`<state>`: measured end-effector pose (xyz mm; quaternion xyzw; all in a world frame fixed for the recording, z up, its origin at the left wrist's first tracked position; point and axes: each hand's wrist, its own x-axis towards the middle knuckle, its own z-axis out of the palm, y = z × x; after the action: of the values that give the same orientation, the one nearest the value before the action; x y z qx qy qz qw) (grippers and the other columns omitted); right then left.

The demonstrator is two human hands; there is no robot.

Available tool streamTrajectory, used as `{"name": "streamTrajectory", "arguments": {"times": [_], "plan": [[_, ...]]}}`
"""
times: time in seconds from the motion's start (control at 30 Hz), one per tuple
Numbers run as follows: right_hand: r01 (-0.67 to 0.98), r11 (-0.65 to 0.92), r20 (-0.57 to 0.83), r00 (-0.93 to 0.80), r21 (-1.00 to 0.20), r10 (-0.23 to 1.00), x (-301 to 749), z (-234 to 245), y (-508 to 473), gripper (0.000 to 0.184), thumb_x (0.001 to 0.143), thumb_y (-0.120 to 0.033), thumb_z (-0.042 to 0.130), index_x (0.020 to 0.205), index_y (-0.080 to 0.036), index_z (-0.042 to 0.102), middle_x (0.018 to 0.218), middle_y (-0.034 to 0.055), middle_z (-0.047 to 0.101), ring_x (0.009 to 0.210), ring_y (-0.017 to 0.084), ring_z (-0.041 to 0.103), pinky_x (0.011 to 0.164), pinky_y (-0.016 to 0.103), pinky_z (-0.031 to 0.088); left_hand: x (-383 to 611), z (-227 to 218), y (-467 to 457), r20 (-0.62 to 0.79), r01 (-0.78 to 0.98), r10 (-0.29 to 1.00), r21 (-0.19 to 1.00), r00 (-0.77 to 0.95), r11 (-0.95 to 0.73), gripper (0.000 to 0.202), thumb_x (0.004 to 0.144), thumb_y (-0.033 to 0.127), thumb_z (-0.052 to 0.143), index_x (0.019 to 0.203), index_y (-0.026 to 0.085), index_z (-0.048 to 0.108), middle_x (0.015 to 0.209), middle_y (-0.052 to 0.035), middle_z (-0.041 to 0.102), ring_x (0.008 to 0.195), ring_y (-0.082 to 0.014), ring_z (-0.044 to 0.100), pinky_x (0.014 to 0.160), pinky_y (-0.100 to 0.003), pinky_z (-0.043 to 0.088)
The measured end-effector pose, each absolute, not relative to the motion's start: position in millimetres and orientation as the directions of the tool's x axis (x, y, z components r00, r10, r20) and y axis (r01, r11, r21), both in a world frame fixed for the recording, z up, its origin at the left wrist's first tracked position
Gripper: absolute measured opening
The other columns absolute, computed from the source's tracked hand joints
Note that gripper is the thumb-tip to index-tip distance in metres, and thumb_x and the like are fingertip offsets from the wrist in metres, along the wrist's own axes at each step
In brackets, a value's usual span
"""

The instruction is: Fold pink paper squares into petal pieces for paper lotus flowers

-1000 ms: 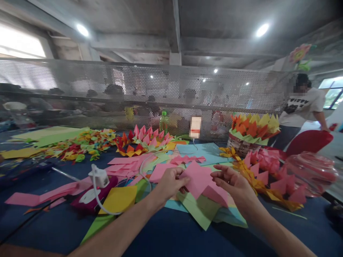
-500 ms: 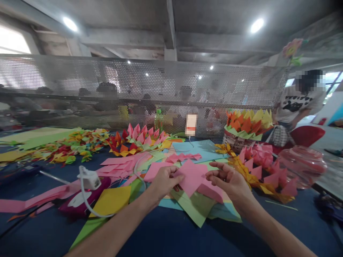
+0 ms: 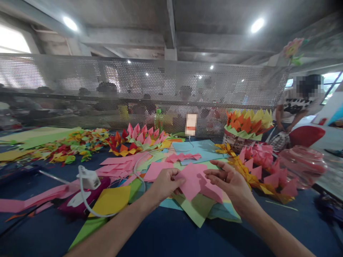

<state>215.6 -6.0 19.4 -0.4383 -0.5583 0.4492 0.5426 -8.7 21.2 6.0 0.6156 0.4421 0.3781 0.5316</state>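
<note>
A square of pink paper [image 3: 190,182] is pinched at its left edge between the thumb and fingers of my left hand [image 3: 167,182]. One corner of the square points down toward me. At its right side is my right hand [image 3: 226,177], fingers apart and curved; whether the fingertips touch the paper I cannot tell. Beneath the square lie a light green sheet [image 3: 197,211] and another pink sheet [image 3: 214,191], on top of blue and pale sheets. A folded pink paper strip [image 3: 183,157] rests just beyond.
A white charger [image 3: 89,178] with a looping cable sits on a purple box [image 3: 80,201] at left. Folded yellow and pink paper pieces [image 3: 257,171] lie at right, near a paper-filled basket [image 3: 237,142] and a clear pink jar [image 3: 302,166]. A person [image 3: 300,103] stands behind.
The pink square has shifted slightly downward, with my left hand still pinching it. My right hand has moved a little left. The person at right has bent forward.
</note>
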Motion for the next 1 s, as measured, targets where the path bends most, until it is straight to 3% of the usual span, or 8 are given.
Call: {"name": "streamTrajectory", "arguments": {"times": [0.33, 0.63, 0.87, 1.0], "plan": [[0.061, 0.229, 0.226, -0.058, -0.971, 0.972, 216, 18, -5, 0.056, 0.075, -0.031, 0.072, 0.123, -0.018, 0.046, 0.083, 0.0051, 0.074, 0.081, 0.021, 0.069, 0.071, 0.033, 0.053, -8, 7, 21, -0.007, 0.167, 0.946, 0.985, 0.324, -0.05, 0.03, 0.071, 0.039, 0.073, 0.073, 0.012, 0.059, 0.06, -0.0006, 0.059, 0.046, -0.0099, 0.055, 0.045, -0.019, 0.044], [-0.012, 0.182, 0.182, -0.069, -0.983, 0.981, 216, 14, -5, 0.064, 0.071, -0.036, 0.08, 0.122, -0.019, 0.045, 0.086, 0.0063, 0.074, 0.08, 0.021, 0.07, 0.071, 0.032, 0.054, -9, 4, 21, 0.0, 0.158, 0.946, 0.986, 0.326, -0.055, 0.027, 0.072, 0.036, 0.073, 0.071, 0.013, 0.059, 0.059, 0.0001, 0.06, 0.047, -0.0097, 0.057, 0.046, -0.017, 0.044], [0.268, 0.31, 0.306, -0.058, -0.912, 0.95, 222, 7, 0, 0.038, 0.079, -0.03, 0.062, 0.115, -0.02, 0.053, 0.091, 0.0073, 0.072, 0.083, 0.022, 0.067, 0.072, 0.035, 0.052, -6, 0, 20, -0.034, 0.134, 0.949, 0.991, 0.312, -0.009, 0.029, 0.068, 0.037, 0.076, 0.072, 0.013, 0.06, 0.055, 0.0007, 0.06, 0.043, -0.0106, 0.056, 0.041, -0.018, 0.04], [0.545, 0.422, 0.461, -0.072, -0.725, 0.885, 220, 8, -4, 0.021, 0.084, -0.035, 0.06, 0.101, -0.022, 0.063, 0.098, 0.0077, 0.068, 0.082, 0.022, 0.062, 0.074, 0.037, 0.05, -6, -2, 20, -0.041, 0.091, 0.948, 0.996, 0.315, 0.012, 0.031, 0.067, 0.038, 0.076, 0.074, 0.013, 0.061, 0.056, -0.0007, 0.062, 0.044, -0.0108, 0.057, 0.043, -0.018, 0.043]]}}
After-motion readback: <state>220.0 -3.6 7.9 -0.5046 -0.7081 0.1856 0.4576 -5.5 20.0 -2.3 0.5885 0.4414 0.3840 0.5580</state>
